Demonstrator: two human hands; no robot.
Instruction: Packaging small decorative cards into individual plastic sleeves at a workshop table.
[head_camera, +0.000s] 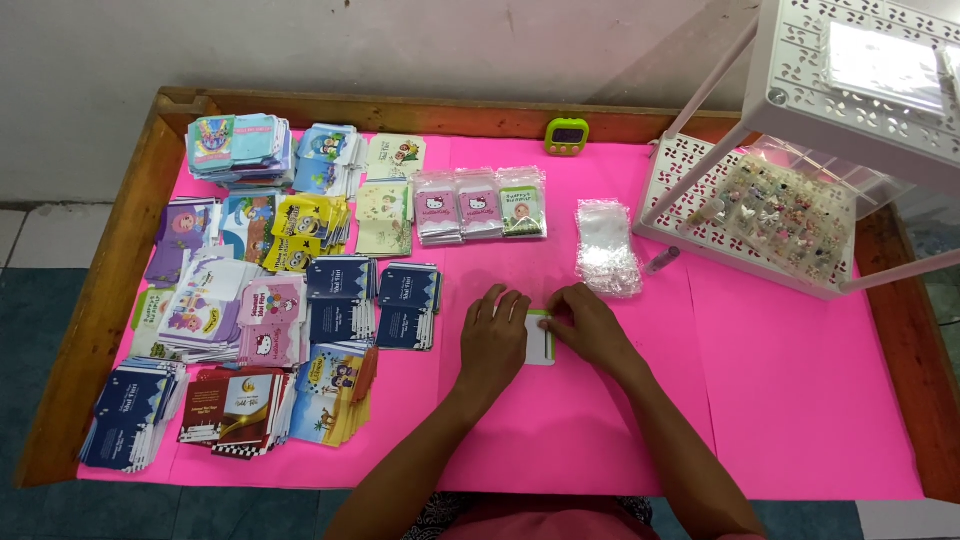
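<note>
- Your left hand (492, 340) is lying flat, palm down, on the pink table cover (800, 400), fingers spread and not wrapped around anything. Its fingertips sit on the left edge of the small white card (541, 345), which looks like it's there to keep the card from sliding.
- Your right hand (590, 325) comes in from the card's right side, fingers curled down onto its top corner. It's pressing or pinching there, but you can't really tell if it has a proper grip or is just holding it down.
- The card itself lies flat on the cover between your two hands, with a green stripe along one edge, mostly hidden under your fingers.
- Just up and right of the card there's a stack of clear plastic sleeves (606, 245), near your right hand.
- Straight above the card: a row of small bagged packs (480, 205) with pink and green fronts.
- Left of the card, lots of piles of printed envelopes (290, 290), sorted by design, so each kind stays in its own stack.
- Far right of the card sits a white perforated rack (700, 180) holding a clear tray of small trinkets (790, 215).
- Well above the card, at the table's back edge, a little green timer (567, 136).
</note>
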